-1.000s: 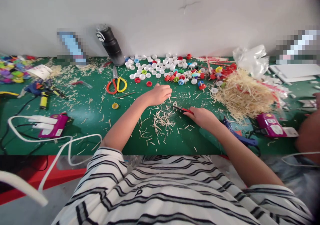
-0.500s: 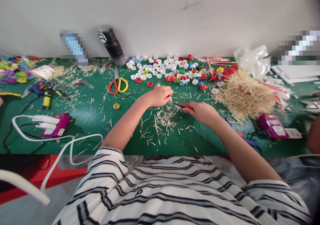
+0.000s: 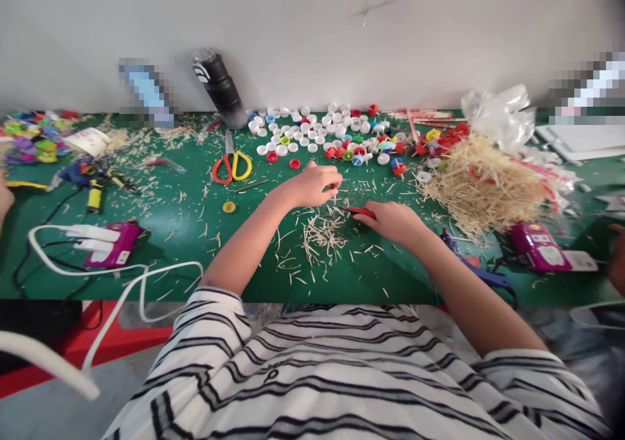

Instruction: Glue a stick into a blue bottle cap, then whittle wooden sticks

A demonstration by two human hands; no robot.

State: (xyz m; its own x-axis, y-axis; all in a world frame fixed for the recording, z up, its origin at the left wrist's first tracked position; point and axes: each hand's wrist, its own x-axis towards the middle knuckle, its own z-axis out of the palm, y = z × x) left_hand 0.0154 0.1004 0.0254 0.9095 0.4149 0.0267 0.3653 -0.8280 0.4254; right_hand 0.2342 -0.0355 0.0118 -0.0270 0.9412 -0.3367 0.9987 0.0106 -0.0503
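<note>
My left hand [image 3: 318,185] hovers over the green table, palm down with fingers bent together. Whatever may be between its fingertips is too small to make out. To its right, my right hand [image 3: 394,220] is closed around a slim red-handled tool [image 3: 362,212], whose dark narrow tip points left toward my left hand. The two hands are a short way apart. Below them, a loose heap of short pale stick pieces [image 3: 322,235] lies scattered. Beyond my left hand sit white bottle caps [image 3: 312,134] and several coloured caps [image 3: 359,153], some with sticks through them.
Scissors [image 3: 232,163] with red and yellow handles and a black bottle [image 3: 222,92] stand out at left. A pile of thin sticks [image 3: 483,189] lies at right near a blue glue gun [image 3: 488,276]. Purple power blocks [image 3: 117,245] with cables flank me. Other people's hands show at both edges.
My left hand's fingers have lifted slightly away from the tool's tip. My right hand has drawn the tool a little back, and the gap between the hands has grown.
</note>
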